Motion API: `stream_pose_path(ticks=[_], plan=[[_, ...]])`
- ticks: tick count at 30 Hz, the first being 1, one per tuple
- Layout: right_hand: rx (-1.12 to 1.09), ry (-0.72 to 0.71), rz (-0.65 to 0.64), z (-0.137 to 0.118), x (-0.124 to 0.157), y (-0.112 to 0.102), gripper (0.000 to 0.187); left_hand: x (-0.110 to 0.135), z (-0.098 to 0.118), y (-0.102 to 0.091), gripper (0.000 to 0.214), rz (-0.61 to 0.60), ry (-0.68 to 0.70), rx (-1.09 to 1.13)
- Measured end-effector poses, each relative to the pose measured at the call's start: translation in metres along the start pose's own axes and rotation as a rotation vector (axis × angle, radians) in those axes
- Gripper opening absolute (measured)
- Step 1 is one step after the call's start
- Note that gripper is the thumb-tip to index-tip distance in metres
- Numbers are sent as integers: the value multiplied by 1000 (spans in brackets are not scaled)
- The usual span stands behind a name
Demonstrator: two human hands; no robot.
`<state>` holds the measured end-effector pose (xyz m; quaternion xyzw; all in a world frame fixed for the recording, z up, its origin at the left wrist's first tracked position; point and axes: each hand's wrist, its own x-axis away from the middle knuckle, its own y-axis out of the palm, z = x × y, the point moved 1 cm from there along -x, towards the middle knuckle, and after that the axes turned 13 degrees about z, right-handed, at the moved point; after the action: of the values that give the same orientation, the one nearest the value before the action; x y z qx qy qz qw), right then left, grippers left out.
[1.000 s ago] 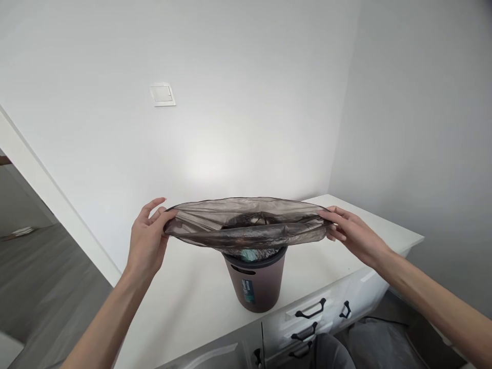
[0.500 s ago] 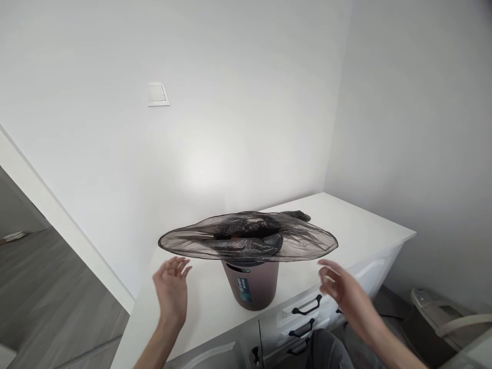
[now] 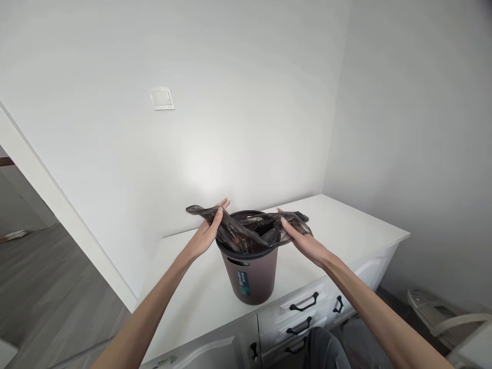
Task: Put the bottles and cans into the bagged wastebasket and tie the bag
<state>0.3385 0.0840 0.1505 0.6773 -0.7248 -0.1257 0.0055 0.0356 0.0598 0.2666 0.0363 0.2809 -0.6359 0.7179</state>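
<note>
One flat white countertop [image 3: 346, 230] bears one round mauve plastic bin [image 3: 257, 279]; one thin translucent black plastic bag [image 3: 240, 236] sits in its mouth, spilling past both sides. Two forearms angle inward: left hand [image 3: 209, 228] left of the bin, right hand [image 3: 305, 243] right of it, each pinching bag between thumb and fingers.

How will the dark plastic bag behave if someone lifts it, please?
The bag seems floppy: it bunches in loose folds atop the bin. It looks translucent near the right hand, so it is probably light and may tear.
</note>
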Motion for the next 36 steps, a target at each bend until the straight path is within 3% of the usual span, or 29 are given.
stream_pose_path(ticks=[5,11,14,17,21,23,26,29,31,36], plan=[[-322,27,35,-32,-29,23,40,-12,7,13,46,145,-45,205],[-710,137,-44,-59,-44,38,13,-26,10,26,25,285,-266,808],[-712,144,-91,-68,-47,45,23,-28,17,31,28,261,-325,961],[-457,53,-103,-74,-44,53,37,-24,22,32,34,199,-251,869],[81,-135,-122,-80,-26,70,43,-11,32,34,31,155,-22,418],[333,-322,-169,-83,-15,80,37,-4,39,39,28,151,78,199],[587,-520,-229,-87,-1,93,19,1,45,47,48,63,142,10],[662,-505,-241,-93,5,99,15,1,41,51,35,-18,167,-31],[604,-474,-254,-99,8,99,18,-2,34,50,26,17,176,-4],[335,-255,-315,-106,12,87,41,-6,24,43,31,150,148,78]])
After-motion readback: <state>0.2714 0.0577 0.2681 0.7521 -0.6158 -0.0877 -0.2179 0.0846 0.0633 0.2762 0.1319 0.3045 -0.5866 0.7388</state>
